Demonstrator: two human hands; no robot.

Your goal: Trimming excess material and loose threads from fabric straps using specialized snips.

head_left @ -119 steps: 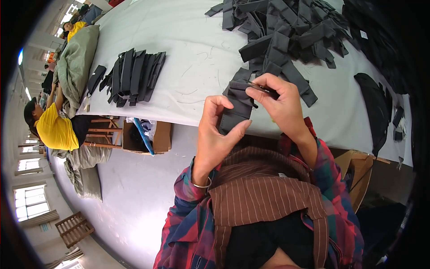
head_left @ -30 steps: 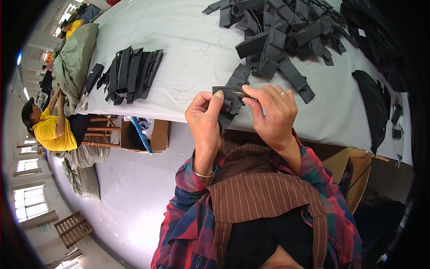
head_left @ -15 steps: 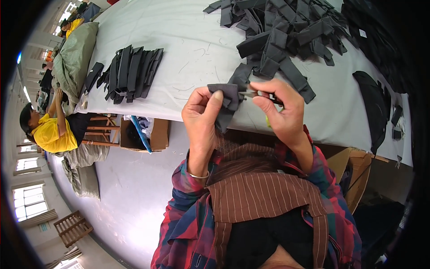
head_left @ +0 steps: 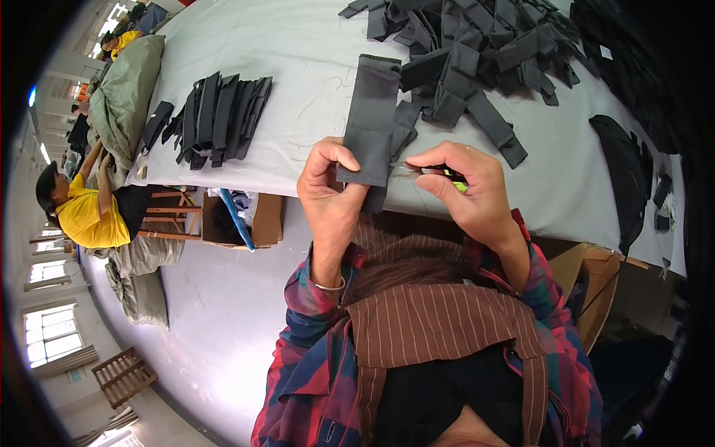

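Over the near edge of a white table, the left hand pinches an upright dark fabric strip (fingers closed on its lower end) while the right hand grips small snips beside it.

This is a sewing workshop, a big room where people make things out of cloth. A long white bench holds a big heap of dark cloth pieces and a neat row of the same pieces, and a stuffed green sack lies at its end. Another worker in a yellow shirt sits by the bench, a cardboard box stands under it, and tall windows line the wall.
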